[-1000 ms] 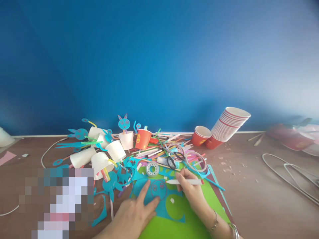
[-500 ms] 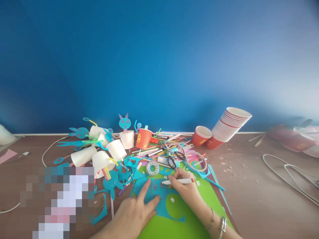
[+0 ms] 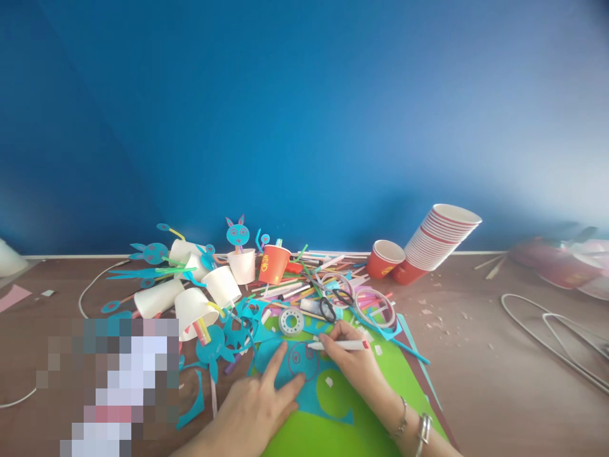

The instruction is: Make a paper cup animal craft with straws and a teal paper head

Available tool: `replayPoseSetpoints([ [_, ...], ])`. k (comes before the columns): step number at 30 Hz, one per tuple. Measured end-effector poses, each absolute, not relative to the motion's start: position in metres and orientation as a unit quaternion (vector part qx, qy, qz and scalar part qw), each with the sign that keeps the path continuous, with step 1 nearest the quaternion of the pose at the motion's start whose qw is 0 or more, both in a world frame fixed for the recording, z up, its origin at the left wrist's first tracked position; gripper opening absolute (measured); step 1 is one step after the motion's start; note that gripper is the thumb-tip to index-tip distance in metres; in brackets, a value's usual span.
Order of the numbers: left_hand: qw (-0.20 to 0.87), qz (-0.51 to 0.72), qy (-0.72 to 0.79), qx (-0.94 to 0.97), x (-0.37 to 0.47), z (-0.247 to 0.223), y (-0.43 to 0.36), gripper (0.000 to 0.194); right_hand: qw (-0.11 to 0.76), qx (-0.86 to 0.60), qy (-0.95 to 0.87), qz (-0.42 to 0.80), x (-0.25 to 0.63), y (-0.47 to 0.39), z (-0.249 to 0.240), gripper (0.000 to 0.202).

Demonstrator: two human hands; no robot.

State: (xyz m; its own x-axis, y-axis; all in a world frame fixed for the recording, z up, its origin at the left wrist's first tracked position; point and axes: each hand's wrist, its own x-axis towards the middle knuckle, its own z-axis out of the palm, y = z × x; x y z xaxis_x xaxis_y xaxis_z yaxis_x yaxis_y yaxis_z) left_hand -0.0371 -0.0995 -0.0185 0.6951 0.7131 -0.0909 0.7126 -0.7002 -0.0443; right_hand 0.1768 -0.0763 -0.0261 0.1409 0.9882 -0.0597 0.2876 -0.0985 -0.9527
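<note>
A white marker (image 3: 343, 345) with a red end is pinched in my right hand (image 3: 354, 355). Its tip meets a sheet of blue paper (image 3: 311, 397), at a red-outlined round face (image 3: 303, 362) with eye shapes drawn inside. My left hand (image 3: 259, 403) lies on the same sheet with its fingers spread, the index and thumb on either side of the drawing's left edge. Under the blue paper is a bright green sheet (image 3: 380, 425). Just beyond the drawing lies a white tape roll (image 3: 291, 322), and near it scissors with black handles (image 3: 327, 310).
White paper cups (image 3: 159, 298) with blue paper animal pieces crowd the left. A leaning stack of cups (image 3: 440, 238) stands at the back right, beside a red cup (image 3: 385, 260). Straws and pens (image 3: 295, 289) pile up behind the tape. Cables (image 3: 547, 324) lie at right.
My right hand has shifted the marker very slightly to the left along the drawn face. My left hand stays in place on the paper.
</note>
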Motion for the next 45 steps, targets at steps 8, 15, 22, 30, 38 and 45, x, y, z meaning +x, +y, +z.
replayPoseSetpoints([
  [8, 0.002, 0.048, -0.392, -0.919, -0.037, -0.017, -0.099, 0.044, 0.452, -0.618, -0.494, 0.412, 0.178, -0.077, -0.025, 0.028],
  [15, -0.004, 0.051, -0.393, -0.918, -0.037, -0.017, -0.1, 0.044, 0.44, -0.623, -0.507, 0.401, 0.177, -0.076, -0.027, 0.026],
  [22, -0.001, 0.054, -0.39, -0.919, -0.037, -0.015, -0.1, 0.043, 0.447, -0.627, -0.497, 0.4, 0.177, -0.077, -0.025, 0.028],
  [30, -0.008, 0.055, -0.391, -0.919, -0.036, -0.012, -0.1, 0.044, 0.462, -0.626, -0.484, 0.401, 0.179, -0.08, -0.023, 0.028],
  [38, -0.005, 0.069, -0.398, -0.915, -0.036, -0.012, -0.101, 0.046, 0.443, -0.635, -0.506, 0.381, 0.178, -0.079, -0.025, 0.026],
  [45, -0.011, 0.063, -0.398, -0.915, -0.035, -0.011, -0.1, 0.045, 0.5, -0.61, -0.47, 0.397, 0.18, -0.08, -0.017, 0.032],
])
